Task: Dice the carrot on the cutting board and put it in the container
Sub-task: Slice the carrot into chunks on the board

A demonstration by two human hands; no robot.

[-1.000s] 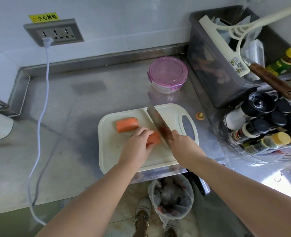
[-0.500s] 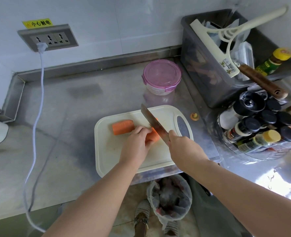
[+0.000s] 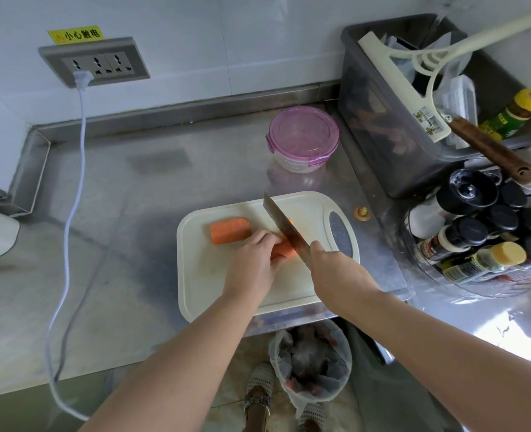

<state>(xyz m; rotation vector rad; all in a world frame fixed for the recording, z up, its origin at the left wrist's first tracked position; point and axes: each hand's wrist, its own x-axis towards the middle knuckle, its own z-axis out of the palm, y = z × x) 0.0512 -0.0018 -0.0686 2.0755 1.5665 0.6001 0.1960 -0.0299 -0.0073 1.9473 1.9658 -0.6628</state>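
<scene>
Socket: grey three-outlet wall plate (image 3: 94, 62), white plug (image 3: 82, 80) in the left outlet, yellow label (image 3: 75, 34) above it.
Cord: white (image 3: 66, 232), trailing across the steel counter (image 3: 108, 269) and over its front edge.
Tub: dark grey (image 3: 379, 120), back right, holding a cream squeegee (image 3: 395, 82) and a wooden handle (image 3: 491, 151).
Jars: black-capped spice jars (image 3: 466, 194) clustered in front of the tub.
Floor: bag-lined waste basket (image 3: 310, 360).

Left hand (image 3: 253, 260) fingers curled; right hand (image 3: 335, 271) fisted.
</scene>
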